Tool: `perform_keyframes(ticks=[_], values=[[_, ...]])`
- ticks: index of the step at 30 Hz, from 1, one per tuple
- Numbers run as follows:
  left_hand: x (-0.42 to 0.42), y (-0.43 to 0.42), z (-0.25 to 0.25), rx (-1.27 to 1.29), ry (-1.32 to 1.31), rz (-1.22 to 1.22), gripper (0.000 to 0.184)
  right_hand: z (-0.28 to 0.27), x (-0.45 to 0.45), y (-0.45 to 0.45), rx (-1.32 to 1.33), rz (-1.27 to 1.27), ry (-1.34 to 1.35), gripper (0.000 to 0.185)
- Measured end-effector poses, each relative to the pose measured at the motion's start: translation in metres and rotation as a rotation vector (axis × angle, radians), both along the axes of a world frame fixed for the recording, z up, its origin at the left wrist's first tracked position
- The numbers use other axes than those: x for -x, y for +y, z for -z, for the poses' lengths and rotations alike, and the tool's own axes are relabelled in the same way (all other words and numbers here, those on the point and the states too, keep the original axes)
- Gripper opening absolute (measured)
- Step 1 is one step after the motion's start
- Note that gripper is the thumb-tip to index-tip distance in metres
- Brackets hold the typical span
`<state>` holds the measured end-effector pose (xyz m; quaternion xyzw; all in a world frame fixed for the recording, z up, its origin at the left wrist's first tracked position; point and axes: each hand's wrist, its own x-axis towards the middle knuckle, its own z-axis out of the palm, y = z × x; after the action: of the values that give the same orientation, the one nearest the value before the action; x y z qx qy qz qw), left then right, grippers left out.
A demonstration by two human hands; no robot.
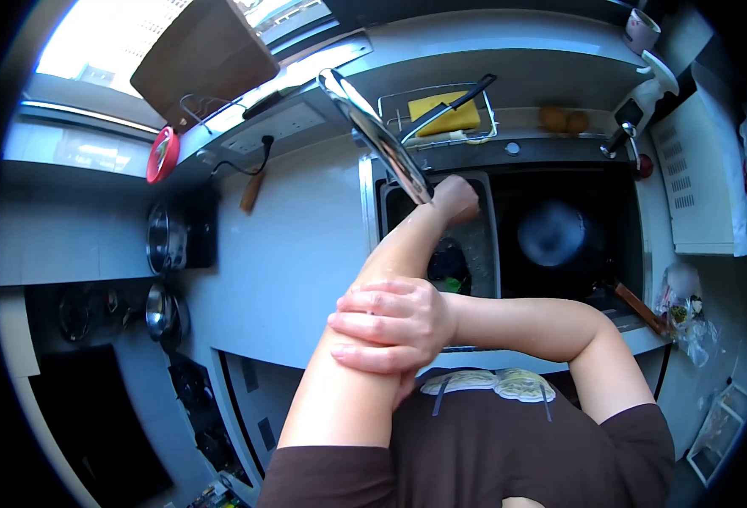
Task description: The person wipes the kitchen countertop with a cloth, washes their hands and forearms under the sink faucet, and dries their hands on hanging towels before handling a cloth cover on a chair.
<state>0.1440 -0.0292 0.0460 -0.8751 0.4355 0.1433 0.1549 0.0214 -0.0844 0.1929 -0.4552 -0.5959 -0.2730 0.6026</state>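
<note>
My left hand (456,201) is curled into a fist above the left sink basin (495,245), right beside the tip of the chrome faucet (386,148). Nothing shows in that fist, though its far side is hidden. Around my left forearm (339,398), just below the elbow, my right hand (386,326) is wrapped with its fingers across the skin. The forearm looks wet. Beneath my left hand, a dark item with a bit of green (449,267) lies in the basin, partly covered by my arm.
Behind the sink, a wire rack (493,118) holds a yellow sponge cloth (445,114) and a black-handled knife (471,93). A wooden cutting board (204,63) leans at the window. A white spray bottle (644,93) stands right. Steel bowls (160,237) sit at left.
</note>
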Motion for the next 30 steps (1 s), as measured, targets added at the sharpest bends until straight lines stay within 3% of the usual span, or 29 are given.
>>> perform_keyframes(ticks=[2, 4, 6, 8, 10, 13, 16, 18, 19, 20, 22, 24, 25, 26, 30], values=[[0.000, 0.002, 0.004, -0.006, -0.023, 0.034, 0.017, 0.014, -0.012, 0.002, -0.002, 0.142, -0.160, 0.051], [0.002, 0.000, 0.002, -0.011, -0.046, 0.071, 0.016, 0.030, -0.021, 0.001, 0.038, 0.187, -0.139, 0.046], [0.007, -0.003, -0.008, 0.028, -0.038, -0.062, 0.015, 0.061, -0.034, 0.000, 0.074, 0.224, -0.120, 0.043], [0.015, -0.002, -0.014, 0.106, -0.047, -0.106, 0.013, 0.101, -0.051, -0.010, 0.343, 0.358, 0.008, 0.045], [0.029, -0.002, -0.026, 0.284, -0.132, -0.457, 0.012, 0.106, -0.075, -0.038, 0.653, 0.594, 0.030, 0.044], [0.030, 0.016, -0.027, 0.365, 0.014, -0.529, 0.014, 0.117, -0.094, -0.050, 0.548, 0.525, 0.099, 0.041], [0.032, 0.036, -0.029, 0.478, 0.240, -0.640, 0.018, 0.132, -0.097, -0.052, 0.550, 0.506, 0.257, 0.037], [0.037, 0.044, -0.037, 0.515, 0.315, -0.670, 0.020, 0.140, -0.096, -0.049, 0.569, 0.490, 0.644, 0.036], [0.045, 0.044, -0.055, 0.701, 0.198, -0.649, 0.020, 0.150, -0.097, -0.046, 0.616, 0.374, 0.853, 0.024], [0.055, 0.042, -0.071, 0.885, 0.078, -0.623, 0.020, 0.139, -0.095, -0.044, 0.614, 0.376, 0.851, 0.024], [0.069, 0.038, -0.078, 0.842, -0.076, -0.669, 0.015, 0.117, -0.088, -0.031, 0.377, -0.275, 1.751, 0.015], [0.074, 0.041, -0.073, 0.884, -0.441, -0.531, 0.013, 0.105, -0.084, -0.019, 0.342, -0.393, 1.796, 0.018], [0.075, 0.039, -0.081, 1.002, -0.547, -0.471, 0.013, 0.097, -0.079, -0.012, 0.194, -0.506, 1.806, 0.017], [0.073, 0.041, -0.084, 1.002, -0.551, -0.471, 0.013, 0.093, -0.075, -0.008, 0.046, -0.618, 1.808, 0.017], [0.072, 0.045, -0.089, 1.159, -0.438, -0.515, 0.016, 0.094, -0.072, 0.002, 0.018, -0.675, 1.901, 0.027]])
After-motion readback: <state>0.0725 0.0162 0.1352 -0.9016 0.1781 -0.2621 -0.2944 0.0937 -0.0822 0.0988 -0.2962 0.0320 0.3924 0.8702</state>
